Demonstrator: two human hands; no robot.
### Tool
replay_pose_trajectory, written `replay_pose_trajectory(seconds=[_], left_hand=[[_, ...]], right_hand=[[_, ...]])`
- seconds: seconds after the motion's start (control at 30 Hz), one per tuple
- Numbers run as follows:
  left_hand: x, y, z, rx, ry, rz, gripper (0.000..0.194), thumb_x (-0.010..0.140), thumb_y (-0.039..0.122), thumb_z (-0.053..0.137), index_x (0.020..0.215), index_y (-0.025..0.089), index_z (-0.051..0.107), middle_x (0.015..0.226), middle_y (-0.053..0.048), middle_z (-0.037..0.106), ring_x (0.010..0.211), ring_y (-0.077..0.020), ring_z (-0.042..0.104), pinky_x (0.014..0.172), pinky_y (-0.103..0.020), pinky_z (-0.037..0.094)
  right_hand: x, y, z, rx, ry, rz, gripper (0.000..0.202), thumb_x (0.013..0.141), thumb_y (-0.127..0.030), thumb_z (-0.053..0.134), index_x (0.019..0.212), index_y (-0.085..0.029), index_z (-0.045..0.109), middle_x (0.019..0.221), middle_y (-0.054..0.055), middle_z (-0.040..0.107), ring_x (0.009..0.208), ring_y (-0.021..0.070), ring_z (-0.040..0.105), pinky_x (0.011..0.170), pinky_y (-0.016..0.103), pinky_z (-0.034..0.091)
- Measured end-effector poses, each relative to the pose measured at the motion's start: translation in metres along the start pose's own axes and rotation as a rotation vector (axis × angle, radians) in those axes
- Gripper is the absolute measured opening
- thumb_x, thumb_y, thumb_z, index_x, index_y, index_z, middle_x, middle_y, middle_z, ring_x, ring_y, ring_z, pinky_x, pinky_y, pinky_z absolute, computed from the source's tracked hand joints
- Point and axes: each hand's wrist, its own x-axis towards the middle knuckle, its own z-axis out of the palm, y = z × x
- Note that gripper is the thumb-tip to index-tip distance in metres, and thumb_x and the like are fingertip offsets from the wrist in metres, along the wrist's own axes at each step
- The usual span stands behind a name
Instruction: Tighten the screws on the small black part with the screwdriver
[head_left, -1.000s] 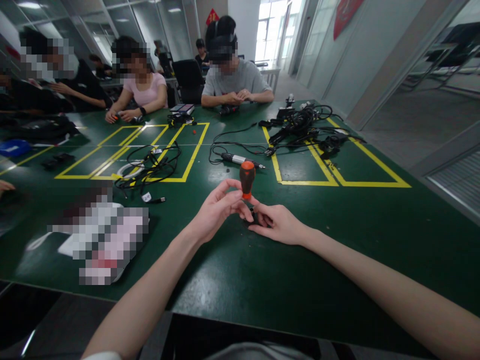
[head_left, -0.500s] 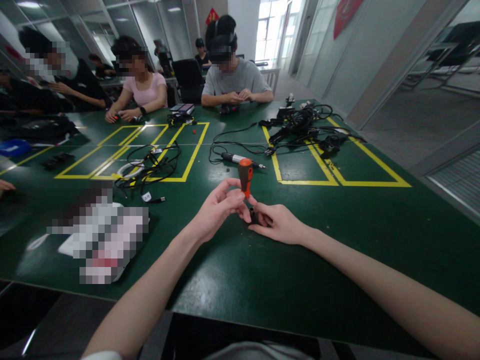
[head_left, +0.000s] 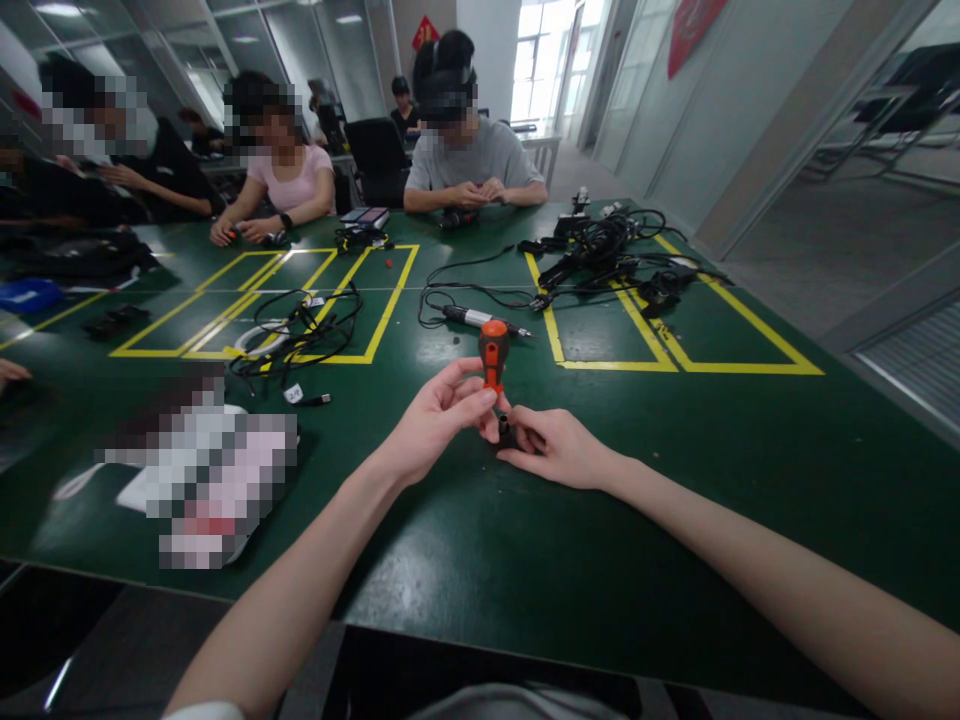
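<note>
My left hand (head_left: 450, 410) pinches a screwdriver (head_left: 493, 350) by the lower end of its orange and dark grey handle. The handle stands nearly upright, and its shaft is mostly hidden behind my fingers. Just below, my right hand (head_left: 559, 445) is closed on a small black part (head_left: 505, 436) low over the green table (head_left: 600, 570). A short round metallic or dark piece rises from that part between both hands. Whether the screwdriver's tip touches it, I cannot tell.
Beyond my hands lies an electric screwdriver (head_left: 480, 318) with a cord. Tangled black cables (head_left: 607, 245) fill the back right, and looped cables (head_left: 322, 325) lie left. A blurred-out pink object (head_left: 240, 480) sits near left. Co-workers (head_left: 472, 160) sit across the table.
The screwdriver handle has turned about its long axis, so its orange side with a hole now faces me. My left thumb has shifted slightly right; my right hand stays in place.
</note>
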Motion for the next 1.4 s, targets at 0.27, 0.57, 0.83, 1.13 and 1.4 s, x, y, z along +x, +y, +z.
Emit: replay_pose_trajectory(seconds=[0.27, 0.57, 0.83, 1.13, 1.4], left_hand=[[-0.0007, 0.0016, 0.0011, -0.01, -0.02, -0.024, 0.037, 0.09, 0.047, 0.076, 0.105, 0.013, 0.07, 0.087, -0.004, 0.072, 0.063, -0.0103, 0.064, 0.066, -0.026, 0.05], [0.0001, 0.0011, 0.0006, 0.003, -0.025, 0.001, 0.042, 0.084, 0.04, 0.084, 0.11, 0.017, 0.061, 0.084, 0.001, 0.071, 0.06, -0.0089, 0.064, 0.062, -0.024, 0.05], [-0.0007, 0.0022, -0.0007, 0.004, -0.03, 0.009, 0.038, 0.083, 0.038, 0.085, 0.104, 0.015, 0.065, 0.085, -0.001, 0.073, 0.058, -0.0078, 0.063, 0.059, -0.022, 0.05], [0.0005, 0.0006, -0.0002, -0.009, -0.004, 0.01, 0.04, 0.086, 0.041, 0.082, 0.105, 0.018, 0.055, 0.09, -0.003, 0.077, 0.059, -0.0107, 0.066, 0.062, -0.025, 0.052], [0.0001, 0.0016, 0.0001, 0.069, 0.005, 0.017, 0.039, 0.084, 0.041, 0.082, 0.112, 0.014, 0.072, 0.082, 0.0, 0.068, 0.06, -0.007, 0.058, 0.063, -0.025, 0.046]], right_hand=[[0.0001, 0.0019, 0.0018, -0.013, 0.012, -0.008, 0.024, 0.094, -0.037, 0.07, 0.088, -0.022, 0.053, 0.063, -0.007, 0.056, 0.05, 0.0105, 0.048, 0.057, 0.023, 0.035], [0.0, -0.0005, 0.0001, -0.002, 0.007, 0.0, 0.021, 0.094, -0.036, 0.069, 0.092, -0.021, 0.054, 0.063, -0.007, 0.056, 0.051, 0.0106, 0.049, 0.058, 0.023, 0.035], [-0.0003, 0.0012, 0.0006, -0.003, 0.005, -0.004, 0.021, 0.095, -0.037, 0.068, 0.093, -0.021, 0.056, 0.064, -0.006, 0.057, 0.051, 0.0109, 0.05, 0.058, 0.024, 0.035], [-0.0006, 0.002, 0.0009, -0.024, -0.007, 0.002, 0.021, 0.095, -0.036, 0.07, 0.097, -0.02, 0.058, 0.064, -0.006, 0.057, 0.052, 0.0111, 0.051, 0.058, 0.024, 0.035], [0.0005, -0.0025, -0.0018, -0.011, 0.001, 0.004, 0.022, 0.095, -0.037, 0.068, 0.089, -0.022, 0.053, 0.061, -0.007, 0.054, 0.05, 0.0107, 0.047, 0.057, 0.023, 0.033]])
